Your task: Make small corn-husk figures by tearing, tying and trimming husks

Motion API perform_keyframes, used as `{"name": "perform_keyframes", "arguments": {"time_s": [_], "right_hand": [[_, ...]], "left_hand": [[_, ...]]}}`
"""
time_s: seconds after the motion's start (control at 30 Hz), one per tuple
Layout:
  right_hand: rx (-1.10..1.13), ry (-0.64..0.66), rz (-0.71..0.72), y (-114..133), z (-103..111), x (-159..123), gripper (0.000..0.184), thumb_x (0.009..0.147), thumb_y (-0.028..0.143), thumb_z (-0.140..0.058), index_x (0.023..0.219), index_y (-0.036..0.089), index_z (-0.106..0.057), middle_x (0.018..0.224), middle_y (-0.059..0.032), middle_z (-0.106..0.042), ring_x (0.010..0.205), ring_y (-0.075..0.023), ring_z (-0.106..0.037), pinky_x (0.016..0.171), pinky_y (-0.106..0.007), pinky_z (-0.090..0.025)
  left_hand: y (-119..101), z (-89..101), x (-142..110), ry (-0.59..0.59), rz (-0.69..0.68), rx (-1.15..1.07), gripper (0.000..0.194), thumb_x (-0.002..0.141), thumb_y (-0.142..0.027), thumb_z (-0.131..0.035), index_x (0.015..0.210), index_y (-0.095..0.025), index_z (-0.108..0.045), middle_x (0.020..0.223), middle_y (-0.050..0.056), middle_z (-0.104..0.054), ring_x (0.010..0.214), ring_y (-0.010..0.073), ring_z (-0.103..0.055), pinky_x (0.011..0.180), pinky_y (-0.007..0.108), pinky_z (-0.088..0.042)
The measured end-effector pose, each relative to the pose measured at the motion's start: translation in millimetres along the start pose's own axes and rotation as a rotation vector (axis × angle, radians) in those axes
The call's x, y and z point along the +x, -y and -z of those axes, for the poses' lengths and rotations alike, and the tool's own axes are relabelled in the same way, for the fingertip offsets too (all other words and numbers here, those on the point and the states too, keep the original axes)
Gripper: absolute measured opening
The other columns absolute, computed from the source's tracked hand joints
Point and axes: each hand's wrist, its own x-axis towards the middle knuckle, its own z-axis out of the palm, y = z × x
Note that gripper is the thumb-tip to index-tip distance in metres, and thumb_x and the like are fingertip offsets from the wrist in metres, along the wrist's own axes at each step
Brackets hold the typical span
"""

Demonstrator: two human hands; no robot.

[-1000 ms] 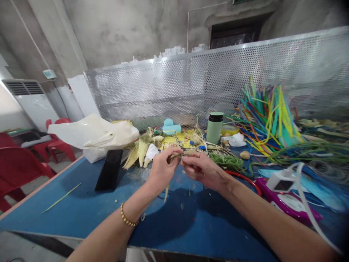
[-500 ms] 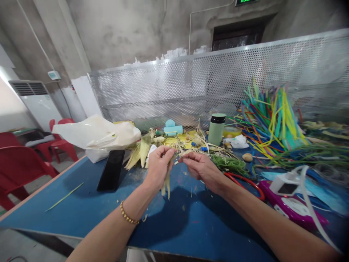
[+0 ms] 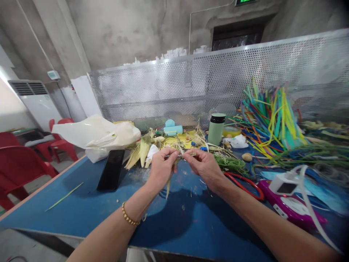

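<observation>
Above the blue table [image 3: 166, 225], both hands meet fingertip to fingertip over strips of pale green dried husk. My left hand [image 3: 163, 166], closed, pinches the husk strips [image 3: 168, 187], whose loose ends hang below its fingers. My right hand [image 3: 204, 165] is closed too, its thumb and forefinger pinching the other end of the strips against the left fingertips. Most of the held piece is hidden by the fingers. Just behind the left hand lie larger corn husks [image 3: 144, 150].
A black phone [image 3: 111, 170] and a white plastic bag [image 3: 109, 133] lie left. Behind stands a green canister [image 3: 216, 130]. To the right are colourful strips [image 3: 280, 116], a green cord bundle [image 3: 231, 163], red tubing [image 3: 245, 182] and a purple power strip [image 3: 294, 207] with a cable.
The hands parted slightly half a second ago, with the right fingertips off to the right. Now they have come together again at the husk strips. The view has shifted a little.
</observation>
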Motion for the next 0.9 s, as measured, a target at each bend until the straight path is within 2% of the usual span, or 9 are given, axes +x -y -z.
{"name": "perform_keyframes", "arguments": {"time_s": [0.17, 0.43, 0.67, 0.77, 0.9], "right_hand": [[-0.100, 0.028, 0.064, 0.1, 3.4, 0.6, 0.028, 0.080, 0.044, -0.063, 0.074, 0.017, -0.060, 0.054, 0.0051, -0.040, 0.047, -0.0074, -0.027, 0.043, -0.024, -0.019], [-0.183, 0.094, 0.140, 2.0, 7.6, 1.2, 0.030, 0.083, 0.044, -0.061, 0.068, 0.018, -0.058, 0.058, 0.0033, -0.042, 0.055, -0.0101, -0.034, 0.050, -0.024, -0.027], [-0.289, 0.129, 0.240, 4.0, 12.5, 2.1, 0.029, 0.087, 0.040, -0.058, 0.067, 0.018, -0.059, 0.059, 0.0035, -0.042, 0.055, -0.0094, -0.034, 0.052, -0.024, -0.026], [-0.319, 0.131, 0.269, 3.0, 13.7, 2.5, 0.029, 0.087, 0.039, -0.057, 0.068, 0.017, -0.059, 0.060, 0.0029, -0.044, 0.056, -0.0095, -0.036, 0.053, -0.024, -0.026], [-0.311, 0.132, 0.261, 1.8, 16.2, 3.8, 0.031, 0.087, 0.041, -0.057, 0.068, 0.016, -0.060, 0.058, 0.0037, -0.041, 0.054, -0.0086, -0.034, 0.051, -0.024, -0.024]], "left_hand": [[-2.3, -1.1, -2.3, 0.045, 0.026, -0.043, 0.022, 0.082, -0.037, -0.059, 0.073, -0.016, -0.056, 0.043, -0.002, -0.054, 0.036, 0.0097, -0.047, 0.042, 0.021, -0.037], [-1.2, -0.3, -4.0, 0.046, 0.014, -0.013, 0.024, 0.085, -0.037, -0.055, 0.070, -0.018, -0.051, 0.044, -0.004, -0.051, 0.040, 0.0093, -0.045, 0.044, 0.021, -0.034], [1.9, 1.9, -0.8, 0.018, -0.010, 0.061, 0.022, 0.084, -0.033, -0.055, 0.069, -0.017, -0.054, 0.050, -0.004, -0.051, 0.045, 0.0082, -0.045, 0.049, 0.021, -0.032], [0.6, 0.7, -0.8, 0.018, 0.022, 0.004, 0.022, 0.083, -0.031, -0.056, 0.067, -0.016, -0.053, 0.049, -0.003, -0.051, 0.045, 0.0083, -0.045, 0.050, 0.021, -0.031], [-3.2, -0.3, -1.2, 0.083, 0.110, -0.126, 0.021, 0.082, -0.033, -0.057, 0.069, -0.016, -0.055, 0.048, -0.002, -0.054, 0.045, 0.0097, -0.047, 0.049, 0.021, -0.030]]}}
